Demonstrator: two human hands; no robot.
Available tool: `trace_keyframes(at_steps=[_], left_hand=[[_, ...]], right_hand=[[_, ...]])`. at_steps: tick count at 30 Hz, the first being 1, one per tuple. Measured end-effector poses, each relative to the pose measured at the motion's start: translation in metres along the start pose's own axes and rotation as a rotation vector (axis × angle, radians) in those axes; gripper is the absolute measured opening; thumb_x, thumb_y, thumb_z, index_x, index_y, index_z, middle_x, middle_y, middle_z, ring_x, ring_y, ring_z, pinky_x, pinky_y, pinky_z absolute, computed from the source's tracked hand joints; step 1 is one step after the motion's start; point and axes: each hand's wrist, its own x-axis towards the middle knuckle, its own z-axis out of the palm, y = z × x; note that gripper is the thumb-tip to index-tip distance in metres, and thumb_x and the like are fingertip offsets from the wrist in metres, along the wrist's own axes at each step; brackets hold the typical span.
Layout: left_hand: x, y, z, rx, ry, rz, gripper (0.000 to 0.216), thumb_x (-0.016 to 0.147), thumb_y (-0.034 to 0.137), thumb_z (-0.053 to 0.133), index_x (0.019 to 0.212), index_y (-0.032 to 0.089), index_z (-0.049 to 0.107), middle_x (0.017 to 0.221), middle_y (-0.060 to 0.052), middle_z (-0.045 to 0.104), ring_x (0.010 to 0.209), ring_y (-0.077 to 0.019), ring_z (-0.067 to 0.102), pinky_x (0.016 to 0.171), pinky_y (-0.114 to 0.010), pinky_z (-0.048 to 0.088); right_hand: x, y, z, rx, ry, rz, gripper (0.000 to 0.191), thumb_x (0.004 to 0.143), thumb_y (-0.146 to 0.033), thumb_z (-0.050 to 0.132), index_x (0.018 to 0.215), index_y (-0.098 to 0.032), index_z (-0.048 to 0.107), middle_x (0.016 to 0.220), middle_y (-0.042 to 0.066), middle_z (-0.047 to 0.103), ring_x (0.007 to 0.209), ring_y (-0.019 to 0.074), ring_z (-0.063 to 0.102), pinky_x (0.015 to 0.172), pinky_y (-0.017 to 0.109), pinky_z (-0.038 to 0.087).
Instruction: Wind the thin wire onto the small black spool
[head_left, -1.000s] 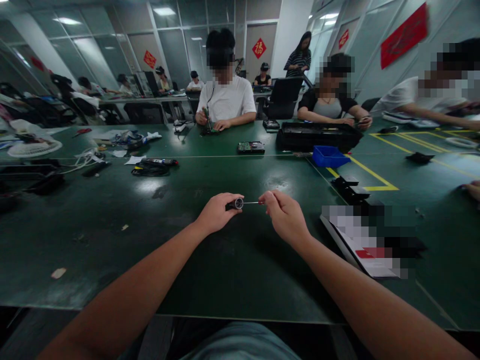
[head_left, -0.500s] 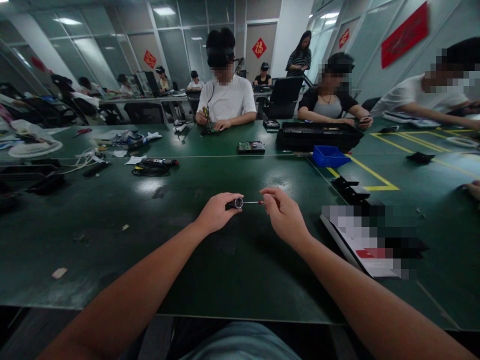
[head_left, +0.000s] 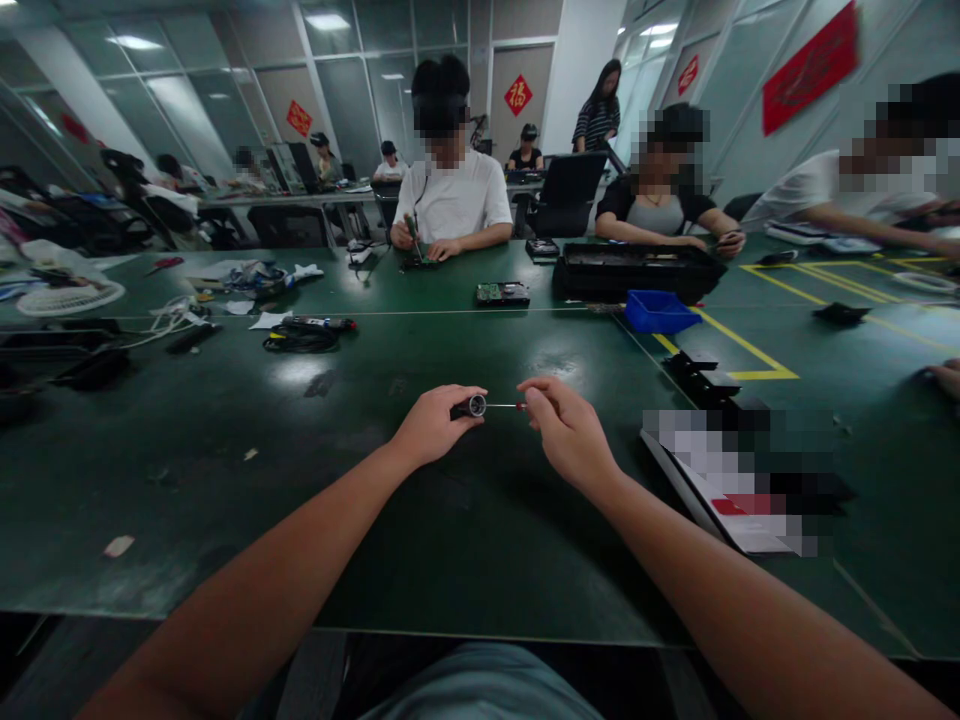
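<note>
Between thumb and fingers, my left hand (head_left: 433, 425) grips a small dark cylindrical part (head_left: 474, 405) with a pale round ring at its end. My right hand (head_left: 562, 425) is closed around the red handle of a thin screwdriver (head_left: 506, 405). Its metal shaft points left, and the tip meets the side of the cylindrical part; whether it sits in a screw is too small to see. Both hands are held over the green table (head_left: 480, 560), and most of the handle is hidden by my right fingers.
A stapled-looking white booklet (head_left: 705, 480), partly blurred, lies right of my right arm, with black pieces (head_left: 701, 378) behind it. Farther back are a blue bin (head_left: 660, 312), a circuit board (head_left: 502, 294), a long black casing (head_left: 637, 270) and a cable bundle (head_left: 304, 335). Co-workers sit opposite.
My hands and the two things in them have hardly moved; the right fingers shift very slightly on the screwdriver handle.
</note>
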Motion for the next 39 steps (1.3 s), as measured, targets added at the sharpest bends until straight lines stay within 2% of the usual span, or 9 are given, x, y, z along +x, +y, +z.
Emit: trace_keyframes(at_steps=[3,8,12,18,22,26,32,35,39], left_hand=[[0.000,0.000,0.000,0.002,-0.007,0.004,0.036,0.085,0.017,0.074,0.120,0.022,0.070,0.116,-0.005,0.073,0.108,-0.0218,0.067,0.100,-0.040,0.050],[-0.001,-0.001,0.000,0.005,-0.014,-0.006,0.035,0.087,0.023,0.073,0.122,0.023,0.069,0.118,-0.005,0.072,0.109,-0.0225,0.066,0.100,-0.042,0.050],[-0.001,-0.001,0.001,0.011,-0.031,-0.006,0.035,0.088,0.024,0.072,0.123,0.023,0.069,0.118,-0.005,0.072,0.109,-0.0227,0.066,0.101,-0.042,0.050],[-0.001,0.002,0.000,0.007,-0.041,0.002,0.035,0.088,0.023,0.071,0.122,0.023,0.069,0.118,-0.005,0.072,0.110,-0.0234,0.066,0.101,-0.042,0.049],[0.000,0.002,0.000,0.009,-0.024,-0.013,0.036,0.089,0.026,0.071,0.124,0.023,0.068,0.119,-0.005,0.072,0.109,-0.0235,0.066,0.100,-0.041,0.050],[0.000,0.001,0.001,0.034,-0.010,-0.003,0.037,0.089,0.028,0.071,0.126,0.023,0.067,0.120,-0.006,0.071,0.110,-0.0235,0.066,0.100,-0.041,0.049],[0.000,0.002,-0.001,0.013,-0.015,0.089,0.040,0.090,0.025,0.070,0.129,0.024,0.064,0.121,-0.005,0.070,0.113,-0.0219,0.063,0.103,-0.040,0.047],[0.001,0.001,-0.003,0.036,-0.076,0.152,0.039,0.090,0.022,0.070,0.128,0.024,0.064,0.123,-0.005,0.069,0.117,-0.0219,0.062,0.106,-0.042,0.044],[0.003,-0.001,-0.003,0.081,-0.098,0.106,0.039,0.090,0.023,0.070,0.128,0.024,0.065,0.122,-0.006,0.070,0.116,-0.0235,0.062,0.104,-0.043,0.044]], right_hand=[[0.000,0.001,0.000,0.002,-0.005,0.026,0.035,0.102,-0.045,0.039,0.098,-0.023,0.067,0.070,0.001,0.063,0.064,0.0187,0.058,0.063,0.034,0.043],[0.000,0.003,0.003,0.097,0.060,0.038,0.024,0.096,-0.040,0.052,0.113,-0.023,0.056,0.084,0.002,0.068,0.071,0.0193,0.061,0.066,0.034,0.045],[0.001,0.000,0.002,0.107,0.060,0.012,0.018,0.095,-0.039,0.054,0.098,-0.022,0.059,0.084,0.003,0.067,0.074,0.0189,0.061,0.068,0.033,0.045],[0.000,-0.002,0.000,0.091,0.043,0.003,0.033,0.102,-0.045,0.041,0.092,-0.023,0.064,0.069,-0.001,0.059,0.065,0.0172,0.057,0.065,0.033,0.044],[0.000,0.002,0.003,0.236,0.132,0.018,0.022,0.097,-0.041,0.052,0.102,-0.022,0.062,0.083,0.003,0.068,0.080,0.0200,0.066,0.077,0.036,0.052],[0.004,0.010,0.008,0.378,0.152,0.072,0.027,0.095,-0.046,0.056,0.098,-0.021,0.065,0.088,0.005,0.070,0.082,0.0198,0.067,0.083,0.039,0.054],[0.010,0.020,0.014,0.669,0.204,0.172,0.030,0.091,-0.052,0.060,0.092,-0.022,0.065,0.081,0.003,0.068,0.073,0.0170,0.065,0.076,0.036,0.056],[0.013,0.022,0.012,0.683,0.204,0.217,0.032,0.088,-0.055,0.061,0.089,-0.022,0.063,0.079,0.002,0.066,0.070,0.0175,0.064,0.074,0.037,0.057],[0.015,0.026,0.011,0.653,0.197,0.292,0.034,0.088,-0.056,0.059,0.084,-0.023,0.060,0.074,0.003,0.064,0.065,0.0184,0.062,0.069,0.038,0.058]])
